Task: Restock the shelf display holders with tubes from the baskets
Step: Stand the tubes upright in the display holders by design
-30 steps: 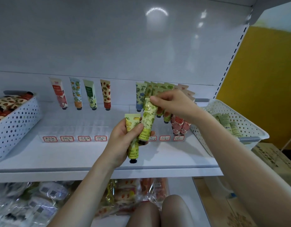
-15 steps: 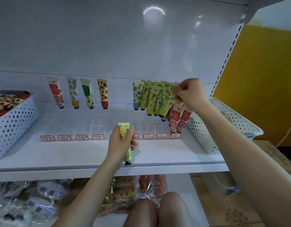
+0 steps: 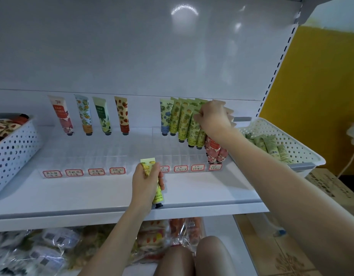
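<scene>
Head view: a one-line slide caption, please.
Right hand pinches a green tube at the holder; left hand grips a yellow tube.

I see left hand [image 3: 145,184] gripping yellow tube [image 3: 158,197], cap down, above front edge of shelf [image 3: 82,194]. Right hand [image 3: 213,117] pinches top of green tube [image 3: 193,130], frontmost of green row in clear holder [image 3: 172,156]. Pink tubes [image 3: 214,150] just beside row, on right. White basket [image 3: 299,148] at far right holds more green tubes.

Left hand [image 3: 145,182] low, fingers curled tight, right hand [image 3: 214,116] raised (arm outstretched), fingertips pinched
</scene>
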### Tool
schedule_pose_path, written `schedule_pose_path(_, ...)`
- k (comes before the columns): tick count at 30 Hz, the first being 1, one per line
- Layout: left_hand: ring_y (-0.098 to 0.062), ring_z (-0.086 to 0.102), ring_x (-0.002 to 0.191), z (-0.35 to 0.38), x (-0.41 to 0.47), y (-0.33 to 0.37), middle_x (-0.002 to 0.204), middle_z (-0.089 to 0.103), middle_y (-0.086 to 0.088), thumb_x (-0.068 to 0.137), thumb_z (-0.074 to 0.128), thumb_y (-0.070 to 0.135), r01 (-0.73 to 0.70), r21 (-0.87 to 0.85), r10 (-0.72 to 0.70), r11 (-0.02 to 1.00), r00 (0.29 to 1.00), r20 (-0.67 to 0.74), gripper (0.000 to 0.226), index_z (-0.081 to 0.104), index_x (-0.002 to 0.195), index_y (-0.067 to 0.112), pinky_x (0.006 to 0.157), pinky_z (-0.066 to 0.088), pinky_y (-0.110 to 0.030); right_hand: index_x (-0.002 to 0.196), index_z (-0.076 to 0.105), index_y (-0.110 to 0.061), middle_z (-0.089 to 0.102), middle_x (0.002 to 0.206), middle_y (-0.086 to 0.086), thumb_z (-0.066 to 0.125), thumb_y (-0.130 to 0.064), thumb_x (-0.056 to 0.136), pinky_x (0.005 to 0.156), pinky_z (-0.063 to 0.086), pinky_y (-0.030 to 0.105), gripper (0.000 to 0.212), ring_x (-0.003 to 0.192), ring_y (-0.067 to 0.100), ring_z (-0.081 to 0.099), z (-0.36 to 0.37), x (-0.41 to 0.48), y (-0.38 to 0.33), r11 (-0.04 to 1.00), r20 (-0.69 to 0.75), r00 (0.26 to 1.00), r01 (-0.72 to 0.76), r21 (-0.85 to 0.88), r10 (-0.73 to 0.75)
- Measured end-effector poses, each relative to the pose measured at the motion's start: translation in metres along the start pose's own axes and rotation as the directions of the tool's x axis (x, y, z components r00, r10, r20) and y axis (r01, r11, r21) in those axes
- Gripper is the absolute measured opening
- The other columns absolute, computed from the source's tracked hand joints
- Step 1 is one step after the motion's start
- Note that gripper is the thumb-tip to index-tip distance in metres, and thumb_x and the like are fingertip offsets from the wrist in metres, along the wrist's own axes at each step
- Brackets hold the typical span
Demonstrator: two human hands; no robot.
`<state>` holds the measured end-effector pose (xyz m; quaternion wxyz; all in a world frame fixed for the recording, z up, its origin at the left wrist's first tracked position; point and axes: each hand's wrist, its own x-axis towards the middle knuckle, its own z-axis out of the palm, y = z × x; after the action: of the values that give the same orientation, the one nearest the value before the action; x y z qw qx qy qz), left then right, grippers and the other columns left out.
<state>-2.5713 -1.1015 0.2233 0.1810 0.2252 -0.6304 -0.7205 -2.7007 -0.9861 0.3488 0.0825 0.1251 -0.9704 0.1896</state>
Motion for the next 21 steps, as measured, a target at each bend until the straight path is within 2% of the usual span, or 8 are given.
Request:
schedule_pose_path(4, -0.004, 0.048, 0.038, -0.001, 0.000, -0.002, 0.061, 0.057, -0.002, 0.095, 0.051, 0.024, -0.010, -0.002, 0.010, 1.000, 1.000, 0.011, 0.018, 0.047, 0.089, 0.008, 0.040, 0.042, -0.016, 0.059, 0.037, -0.010, 0.040, 0.060, 0.003, 0.049, -0.016, 0.095, 0.044, 0.030, 0.024, 0.039, 0.057, 0.021, 0.045, 0.003, 0.003, -0.004, 0.996, 0.017, 1.000, 0.005, -0.094, -0.003)
schedule_pose_path(9, -0.004, 0.049, 0.039, -0.003, 0.000, -0.003, 0.061, 0.058, -0.002, 0.095, 0.051, 0.023, -0.014, -0.026, 0.015, 1.000, 0.999, 0.031, 0.016, 0.047, 0.087, 0.009, 0.041, 0.044, -0.016, 0.060, 0.036, -0.013, 0.039, 0.062, 0.002, 0.052, -0.022, 0.094, 0.056, 0.036, 0.028, 0.038, 0.066, 0.022, 0.047, -0.003, 0.005, -0.013, 0.969, 0.018, 1.000, -0.007, -0.248, 0.012)
schedule_pose_path(12, -0.004, 0.049, 0.040, -0.003, 0.000, -0.003, 0.061, 0.058, -0.001, 0.095, 0.052, 0.023, -0.013, -0.027, 0.014, 1.000, 0.999, 0.032, 0.016, 0.048, 0.085, 0.010, 0.042, 0.044, -0.017, 0.061, 0.038, -0.012, 0.041, 0.063, 0.001, 0.052, -0.019, 0.094, 0.046, 0.029, 0.024, 0.035, 0.060, 0.020, 0.045, -0.002, 0.008, -0.014, 0.952, 0.018, 1.000, -0.017, -0.304, 0.024)
schedule_pose_path(17, -0.004, 0.048, 0.038, -0.002, 0.001, -0.004, 0.061, 0.057, -0.003, 0.095, 0.051, 0.025, -0.024, -0.003, 0.024, 1.000, 0.999, 0.035, 0.019, 0.047, 0.084, 0.009, 0.041, 0.042, -0.015, 0.062, 0.039, -0.012, 0.042, 0.062, 0.001, 0.052, -0.014, 0.094, 0.044, 0.028, 0.023, 0.035, 0.069, 0.021, 0.050, -0.002, 0.007, -0.015, 0.930, 0.026, 1.000, 0.013, -0.368, -0.004)
schedule_pose_path(21, -0.003, 0.048, 0.038, -0.002, 0.000, -0.004, 0.062, 0.057, -0.003, 0.095, 0.051, 0.025, -0.019, 0.003, 0.019, 1.000, 0.999, 0.037, 0.019, 0.047, 0.085, 0.009, 0.040, 0.042, -0.015, 0.069, 0.043, -0.010, 0.039, 0.063, 0.001, 0.053, -0.020, 0.094, 0.059, 0.038, 0.029, 0.029, 0.075, 0.023, 0.049, -0.005, 0.005, -0.015, 0.940, 0.047, 0.999, 0.024, -0.339, -0.009)
